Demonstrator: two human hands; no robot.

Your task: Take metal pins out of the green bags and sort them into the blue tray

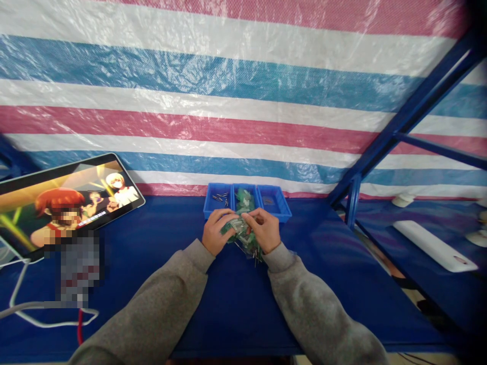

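Both hands meet over a heap of small green-and-clear plastic bags and thin metal pins [249, 244] on the blue table. My left hand [218, 233] curls its fingers and thumb around a small plastic bag [236, 223] at the top of the heap. From the other side my right hand [265, 230] is closed in a pinch against the same spot; what lies between its fingertips is too small to make out. Just beyond the hands stand three joined blue bins [283, 209]. Loose metal pins [220, 197] lie in the left bin, green bags [244, 198] fill the middle one, and small items [268, 202] lie in the right.
A tablet [129, 190] playing a cartoon leans at the left, with white cables [49, 324] and a blurred-out object [79, 268] in front. A striped tarp [228, 126] hangs behind the table. Blue frame bars [376, 152] and a white oblong item [433, 246] are at the right.
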